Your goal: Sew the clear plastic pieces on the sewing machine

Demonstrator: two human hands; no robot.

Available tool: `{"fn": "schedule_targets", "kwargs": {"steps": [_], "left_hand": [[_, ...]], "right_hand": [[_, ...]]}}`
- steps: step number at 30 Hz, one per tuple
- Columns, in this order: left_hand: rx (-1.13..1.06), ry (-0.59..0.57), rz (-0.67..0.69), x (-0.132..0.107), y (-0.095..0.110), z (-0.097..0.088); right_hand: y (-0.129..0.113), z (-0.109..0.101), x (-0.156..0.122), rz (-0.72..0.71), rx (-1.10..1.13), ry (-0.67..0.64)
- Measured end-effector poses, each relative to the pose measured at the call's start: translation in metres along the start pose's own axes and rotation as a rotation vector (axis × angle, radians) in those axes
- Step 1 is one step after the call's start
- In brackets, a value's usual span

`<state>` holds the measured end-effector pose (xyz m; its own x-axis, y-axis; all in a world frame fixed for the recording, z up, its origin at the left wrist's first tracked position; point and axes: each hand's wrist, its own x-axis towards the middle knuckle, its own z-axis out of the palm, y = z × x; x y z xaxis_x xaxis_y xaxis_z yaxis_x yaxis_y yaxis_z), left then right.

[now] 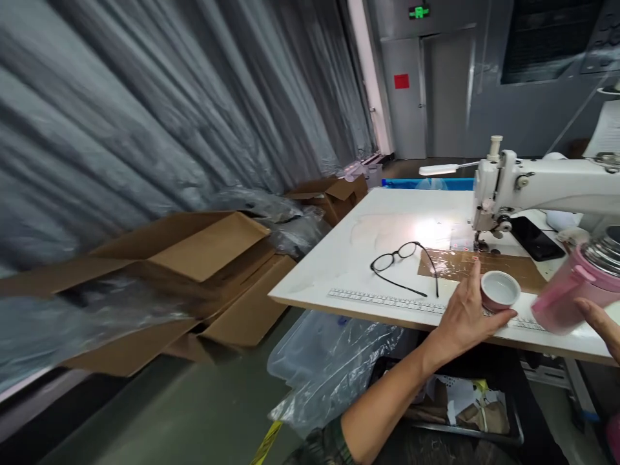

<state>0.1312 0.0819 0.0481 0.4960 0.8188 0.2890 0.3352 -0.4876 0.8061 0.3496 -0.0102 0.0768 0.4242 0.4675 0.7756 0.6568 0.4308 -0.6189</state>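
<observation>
The left hand (462,316) gripped a small pink, white-lined cup (500,290) at the white table's (339,258) near edge; the right hand (600,326) held a tilted pink steel-topped flask (578,287) at its three o'clock. Liquid might have spilled past the small cup.

On the table (339,258), glasses (404,261) lie left of the cup (500,289) (sewing machine (533,184) behind).

You have one view, from your head. It looks down and turned left; the table (387,213) sits close, at 3 o'clock.
</observation>
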Motion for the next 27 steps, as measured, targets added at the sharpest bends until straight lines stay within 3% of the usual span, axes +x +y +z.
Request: {"fn": "schedule_targets", "kwargs": {"steps": [5,11,15,17,21,27], "left_hand": [[0.023,0.025,0.021,0.001,0.000,-0.001],[0.040,0.012,0.011,0.000,-0.001,-0.001],[0.027,0.007,0.016,0.001,-0.003,0.001],[0.012,0.031,0.019,0.001,-0.004,0.002],[-0.026,0.100,0.031,-0.004,-0.002,0.002],[-0.078,0.131,0.020,-0.026,0.010,-0.008]], "right_hand": [[-0.017,-0.008,-0.015,-0.281,-0.038,0.142],[-0.029,-0.008,-0.024,-0.090,-0.096,0.079],[-0.037,-0.006,-0.041,-0.194,-0.094,0.123],[-0.041,-0.001,-0.056,-0.168,-0.132,0.022],[-0.045,0.014,-0.079,-0.034,-0.151,-0.313],[-0.052,0.026,-0.081,0.111,-0.039,-0.472]]}}
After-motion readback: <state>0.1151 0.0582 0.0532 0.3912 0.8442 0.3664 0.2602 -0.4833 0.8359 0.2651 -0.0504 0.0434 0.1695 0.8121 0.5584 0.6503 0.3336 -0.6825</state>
